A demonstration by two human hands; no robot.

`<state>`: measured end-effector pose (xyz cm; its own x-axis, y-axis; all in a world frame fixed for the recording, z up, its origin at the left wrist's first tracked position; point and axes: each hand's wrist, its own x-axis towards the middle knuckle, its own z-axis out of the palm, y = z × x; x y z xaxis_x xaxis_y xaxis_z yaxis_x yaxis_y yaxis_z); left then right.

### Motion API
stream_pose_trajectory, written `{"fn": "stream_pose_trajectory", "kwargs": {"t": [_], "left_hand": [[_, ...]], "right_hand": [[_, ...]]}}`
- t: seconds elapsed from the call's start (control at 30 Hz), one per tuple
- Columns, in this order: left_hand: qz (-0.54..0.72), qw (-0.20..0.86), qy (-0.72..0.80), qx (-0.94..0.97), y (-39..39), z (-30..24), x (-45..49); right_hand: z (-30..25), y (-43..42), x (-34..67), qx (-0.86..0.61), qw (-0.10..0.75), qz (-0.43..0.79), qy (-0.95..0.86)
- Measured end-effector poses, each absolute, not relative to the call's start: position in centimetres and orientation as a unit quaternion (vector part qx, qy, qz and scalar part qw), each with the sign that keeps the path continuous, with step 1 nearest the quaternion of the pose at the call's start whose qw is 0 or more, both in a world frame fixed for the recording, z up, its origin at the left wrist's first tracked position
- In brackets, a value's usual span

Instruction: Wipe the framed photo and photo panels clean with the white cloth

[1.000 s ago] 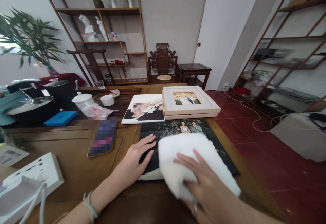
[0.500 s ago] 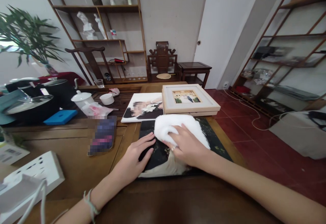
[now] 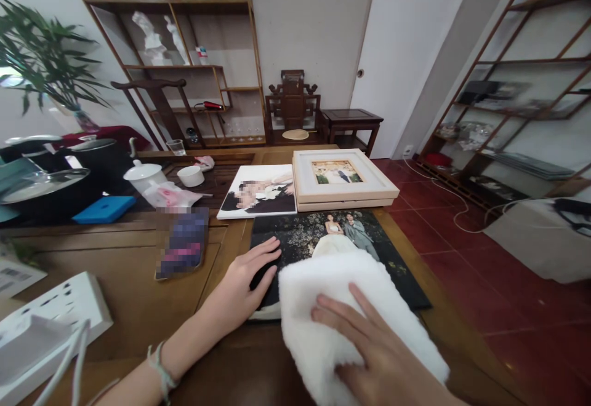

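Observation:
A dark photo panel (image 3: 286, 240) showing a couple in wedding clothes lies flat on the wooden table (image 3: 133, 307). On its left edge rests my left hand (image 3: 244, 280), fingers stretched out and slightly spread, holding nothing. My right hand (image 3: 364, 344) grips a fluffy white cloth (image 3: 318, 283), its fingers pressed into the pile. The cloth covers the near part of the panel and hangs over toward the table's near side. Behind the panel lie a white-edged photo panel (image 3: 258, 200) and a light wood picture frame (image 3: 341, 175) with a small photo in it.
A phone in a patterned case (image 3: 184, 243) lies left of the panel. A white power strip (image 3: 55, 320) sits near left. Farther back are a blue box (image 3: 104, 209), a white lidded cup (image 3: 145, 175), a small white bowl (image 3: 191, 176) and a black pan (image 3: 46, 187).
My right hand has drawn the white cloth toward me, and the couple in the photo now shows. My left hand stays on the panel's left edge. The view has shifted slightly.

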<state>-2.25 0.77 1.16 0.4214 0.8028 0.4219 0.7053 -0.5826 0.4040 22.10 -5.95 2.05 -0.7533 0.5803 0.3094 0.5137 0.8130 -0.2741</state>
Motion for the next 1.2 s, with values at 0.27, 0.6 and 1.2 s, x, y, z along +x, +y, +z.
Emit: {"fn": "stream_pose_trajectory", "kwargs": {"t": [0.27, 0.6, 1.2], "left_hand": [[0.289, 0.095, 0.454, 0.837, 0.7, 1.1, -2.3], [0.342, 0.116, 0.489, 0.794, 0.1, 2.1, -2.6], [0.277, 0.066, 0.453, 0.845, 0.3, 0.8, -2.2]], "right_hand": [[4.0, -2.1, 22.4, -0.428, 0.223, 0.107, -0.869], [4.5, -1.3, 18.8, -0.287, 0.165, 0.150, -0.931], [6.4, 2.7, 22.5, -0.476, 0.203, 0.183, -0.836]]}}
